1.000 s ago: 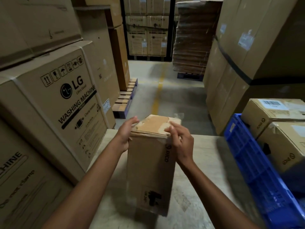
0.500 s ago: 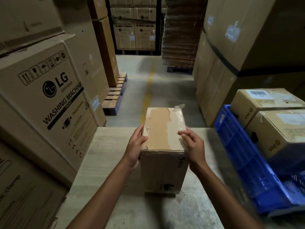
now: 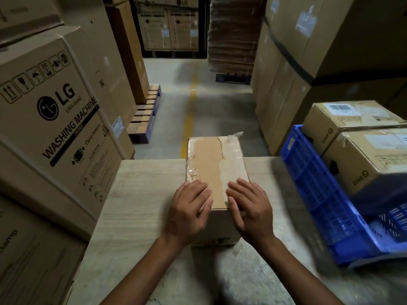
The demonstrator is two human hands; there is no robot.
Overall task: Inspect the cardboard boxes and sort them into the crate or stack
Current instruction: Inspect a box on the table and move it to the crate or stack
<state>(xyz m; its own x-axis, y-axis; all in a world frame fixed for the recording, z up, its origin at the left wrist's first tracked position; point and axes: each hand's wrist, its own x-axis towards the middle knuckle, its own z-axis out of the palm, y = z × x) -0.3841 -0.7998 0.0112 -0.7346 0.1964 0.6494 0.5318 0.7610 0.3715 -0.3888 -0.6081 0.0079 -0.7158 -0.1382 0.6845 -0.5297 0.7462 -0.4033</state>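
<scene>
Head view. A small cardboard box stands upright on the table, its taped top face turned up toward the camera, which suits a check of the seal; the clear tape is wrinkled and a loose end lifts at the far right corner. The left hand and the right hand lie flat and spread on the near end of the top, fingers extended, palms down. Neither hand grips the box; both appear to press or feel the tape, a position that steadies the box while the seal is judged. The blue crate sits tilted just right of the table, within easy reach for sorting, with two similar boxes resting in or against it; which of these cannot be told. Large washing-machine cartons stand against the table's left edge. The box is judged not yet sorted.
</scene>
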